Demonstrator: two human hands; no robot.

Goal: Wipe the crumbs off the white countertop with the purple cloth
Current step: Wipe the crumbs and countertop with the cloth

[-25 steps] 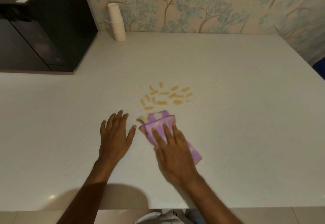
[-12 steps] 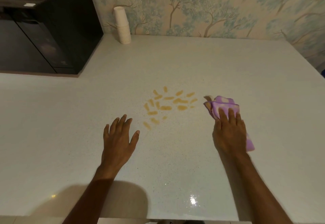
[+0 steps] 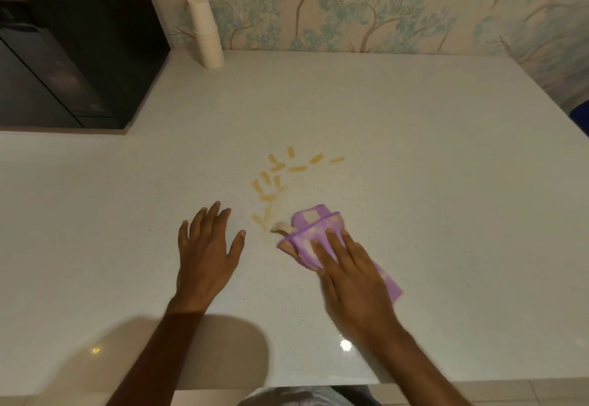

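Several yellow crumbs lie scattered on the white countertop, some smeared into a streak toward the near side. The purple cloth, checked with white patches, lies bunched just below and right of them. My right hand presses flat on the cloth, fingers spread over it, with the cloth sticking out past the fingertips and behind the palm. My left hand rests flat on the counter left of the cloth, fingers apart, holding nothing.
A stack of white paper cups stands at the back by the tree-patterned wall. A dark appliance fills the back left corner. The counter's near edge runs just below my forearms.
My right hand swept the cloth from right of the crumbs leftward and nearer, through the lower crumbs, smearing some. Earlier it had gone right. My left hand stayed put.
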